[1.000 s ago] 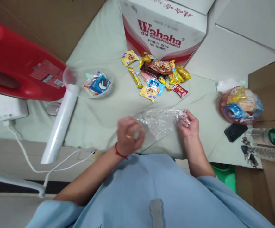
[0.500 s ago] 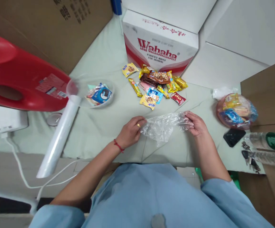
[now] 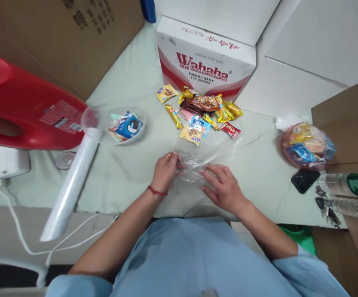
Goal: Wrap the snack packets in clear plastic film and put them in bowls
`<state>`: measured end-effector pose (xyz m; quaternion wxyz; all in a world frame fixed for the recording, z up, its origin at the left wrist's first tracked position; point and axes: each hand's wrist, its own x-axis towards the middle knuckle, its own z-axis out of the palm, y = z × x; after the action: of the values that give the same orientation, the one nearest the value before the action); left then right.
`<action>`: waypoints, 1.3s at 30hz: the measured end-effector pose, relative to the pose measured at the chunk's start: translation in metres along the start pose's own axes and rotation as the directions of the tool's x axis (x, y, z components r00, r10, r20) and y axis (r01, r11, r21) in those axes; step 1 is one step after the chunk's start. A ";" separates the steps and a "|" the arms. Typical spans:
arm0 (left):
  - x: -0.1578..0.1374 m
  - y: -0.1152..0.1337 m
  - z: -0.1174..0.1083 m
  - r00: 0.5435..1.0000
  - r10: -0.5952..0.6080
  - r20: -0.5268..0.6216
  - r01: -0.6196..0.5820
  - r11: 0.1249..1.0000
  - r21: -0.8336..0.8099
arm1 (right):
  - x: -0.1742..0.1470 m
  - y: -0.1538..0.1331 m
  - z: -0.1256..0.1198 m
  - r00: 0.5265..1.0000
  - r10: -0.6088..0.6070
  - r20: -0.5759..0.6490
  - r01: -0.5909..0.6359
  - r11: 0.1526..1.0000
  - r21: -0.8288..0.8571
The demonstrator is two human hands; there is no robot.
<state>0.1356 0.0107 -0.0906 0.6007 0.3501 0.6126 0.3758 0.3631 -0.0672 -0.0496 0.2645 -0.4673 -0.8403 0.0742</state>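
Observation:
A clear plastic bag (image 3: 193, 170) lies spread between my hands, its far part reaching toward a pile of wrapped snacks (image 3: 206, 103). My left hand (image 3: 166, 168) is closed on the bag's left edge, thumb and fingers pinched together. My right hand (image 3: 223, 185) rests at the near right of the bag, fingers apart and stretched out, the fingertips touching the film. Just beyond the bag are a yellow cookie packet (image 3: 191, 135) and a small red packet (image 3: 230, 130). The bag's outline is hard to make out against the pale cloth.
A clear bowl (image 3: 141, 131) with packets and a white plastic roll (image 3: 70, 185) lie left, near a red jug (image 3: 43, 111). A Wahaha box (image 3: 203, 62) stands behind. Right are a pink bowl (image 3: 285, 144), a black phone (image 3: 305, 180), keys (image 3: 326, 208) and bottles (image 3: 335, 182).
My right hand has let go of the bag's right edge and moved left and nearer, its fingers opening over the film. The bag now lies flatter; my left hand has shifted slightly left.

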 end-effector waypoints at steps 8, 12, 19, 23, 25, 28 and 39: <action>0.012 -0.003 -0.029 0.928 0.363 -0.088 -0.294 0.855 0.427 | -0.052 0.053 0.027 0.928 0.125 0.352 -0.111 0.992 -0.059; 0.010 -0.005 -0.028 0.938 0.345 -0.040 -0.263 0.782 0.565 | -0.071 0.055 0.013 0.926 0.103 0.363 -0.103 0.994 -0.021; 0.001 -0.006 -0.025 0.958 0.285 -0.040 -0.154 0.625 0.765 | -0.061 0.051 -0.028 0.976 0.073 0.204 -0.108 0.981 0.162; 0.000 -0.004 -0.023 0.961 0.276 -0.011 -0.157 0.577 0.802 | -0.003 0.052 -0.038 0.989 0.127 0.075 -0.131 0.990 0.050; -0.001 -0.003 -0.021 0.962 0.275 0.002 -0.160 0.557 0.815 | 0.030 0.046 -0.025 0.962 0.021 0.271 -0.009 0.999 -0.047; -0.001 -0.002 -0.019 0.965 0.263 0.002 -0.151 0.547 0.823 | 0.063 0.027 0.010 0.818 -0.232 0.526 0.260 0.965 0.022; -0.046 0.019 -0.051 0.819 0.550 -0.166 -0.284 0.638 0.715 | 0.039 -0.016 0.073 0.757 -0.258 0.600 0.202 0.966 0.161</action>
<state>0.0862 -0.0228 -0.0520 0.2043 0.5963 0.7059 0.3231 0.2967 -0.0349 -0.0905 0.0032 -0.2986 -0.9273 0.2256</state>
